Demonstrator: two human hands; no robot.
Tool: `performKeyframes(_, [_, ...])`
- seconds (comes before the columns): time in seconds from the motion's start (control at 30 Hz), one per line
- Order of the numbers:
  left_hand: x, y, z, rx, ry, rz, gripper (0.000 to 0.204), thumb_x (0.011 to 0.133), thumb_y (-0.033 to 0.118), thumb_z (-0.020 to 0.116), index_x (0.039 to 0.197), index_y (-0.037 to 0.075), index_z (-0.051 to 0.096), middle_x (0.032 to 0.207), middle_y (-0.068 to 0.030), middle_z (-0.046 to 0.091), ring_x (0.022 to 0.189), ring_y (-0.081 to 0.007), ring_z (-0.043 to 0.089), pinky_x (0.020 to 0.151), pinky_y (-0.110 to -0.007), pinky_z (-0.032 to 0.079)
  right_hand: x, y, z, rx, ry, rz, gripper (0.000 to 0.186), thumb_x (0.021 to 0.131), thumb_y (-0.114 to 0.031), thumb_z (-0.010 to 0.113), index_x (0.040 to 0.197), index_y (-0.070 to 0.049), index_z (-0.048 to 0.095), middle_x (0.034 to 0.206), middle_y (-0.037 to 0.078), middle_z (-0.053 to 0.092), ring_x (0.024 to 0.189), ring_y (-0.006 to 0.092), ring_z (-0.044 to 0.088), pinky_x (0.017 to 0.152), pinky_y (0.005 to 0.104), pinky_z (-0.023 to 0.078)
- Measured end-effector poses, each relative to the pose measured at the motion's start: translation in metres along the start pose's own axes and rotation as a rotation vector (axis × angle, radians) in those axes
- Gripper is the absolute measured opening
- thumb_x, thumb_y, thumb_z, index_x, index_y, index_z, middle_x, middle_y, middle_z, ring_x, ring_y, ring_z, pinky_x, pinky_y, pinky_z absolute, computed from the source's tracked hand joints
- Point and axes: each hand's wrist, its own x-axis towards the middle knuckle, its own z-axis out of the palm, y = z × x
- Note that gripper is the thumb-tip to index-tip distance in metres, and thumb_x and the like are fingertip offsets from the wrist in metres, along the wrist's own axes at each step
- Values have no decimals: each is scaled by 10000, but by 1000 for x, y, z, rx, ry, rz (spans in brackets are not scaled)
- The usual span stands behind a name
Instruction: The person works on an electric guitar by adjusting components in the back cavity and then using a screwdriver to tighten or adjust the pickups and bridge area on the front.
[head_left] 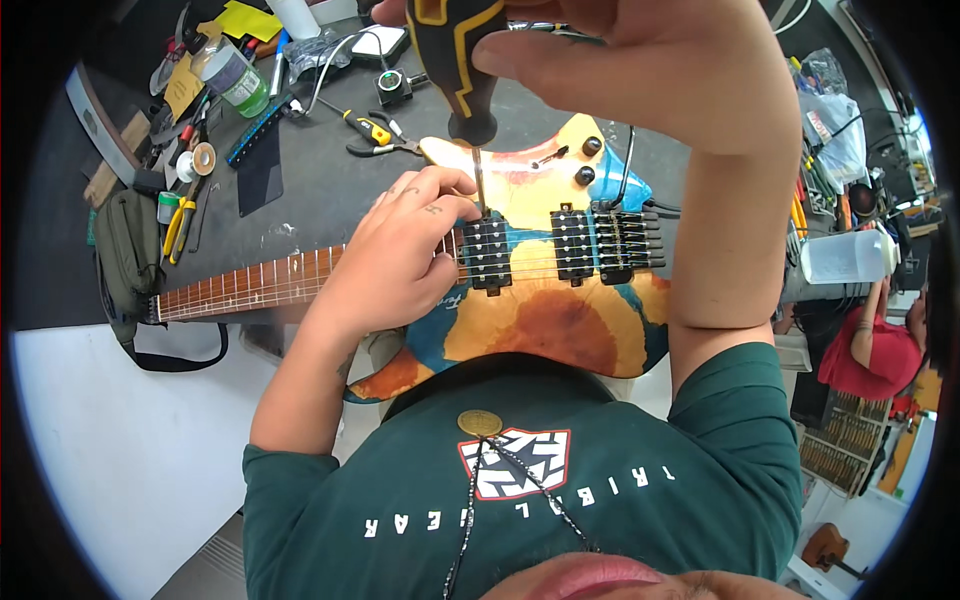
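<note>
My right hand (610, 75) is closed around the thick black-and-yellow handle of a screwdriver (462, 65). The shaft points down to the upper end of the black neck-side pickup (487, 253) on an electric guitar (570, 330). My left hand (395, 245) lies over the strings where the neck meets the body, fingers bent, two fingertips against the lower shaft. The screwdriver's tip is hidden at the pickup's edge. The guitar lies across in front of me, its body mottled amber, brown and blue, with a second pickup (573, 245), a black bridge (620, 247) and two black knobs (588, 160).
Pliers (380, 135) lie on the dark bench (310, 195) beyond the body. A green-liquid bottle (235, 80), solder spool (203, 158) and yellow-handled cutters (180, 228) stand left, near a dark pouch (130, 250) by the headstock. At right are a plastic container (845, 257) and a person in red (870, 350).
</note>
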Motion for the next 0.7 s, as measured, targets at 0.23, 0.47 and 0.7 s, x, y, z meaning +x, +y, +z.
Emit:
performKeyframes(0.23, [-3, -2, 2, 2, 23, 38, 396, 823, -25, 632, 1211, -14, 712, 1412, -143, 655, 1280, -388, 627, 1120, -497, 503, -7, -27, -11, -169, 1, 224, 372, 921, 74, 808, 1272, -28, 745, 1170, 111, 784, 1058, 237, 796, 955, 349, 654])
performKeyframes(0.47, [4, 6, -2, -4, -4, 83, 389, 834, -17, 665, 1219, 4, 712, 1386, -158, 660, 1286, -407, 626, 1119, -508, 507, -2, -19, -6, -217, 56, 262, 360, 909, 53, 850, 1252, -28, 778, 1161, 101, 820, 1049, 248, 816, 947, 350, 661])
performKeyframes(0.7, [4, 6, -2, -73, 6, 97, 469, 761, -55, 661, 1227, -15, 693, 1318, -211, 668, 1301, -468, 624, 1172, -514, 490, 11, -16, 2, -267, -80, 330, 331, 962, -219, 776, 1288, -203, 826, 946, 113, 804, 908, 319, 799, 823, 461, 615])
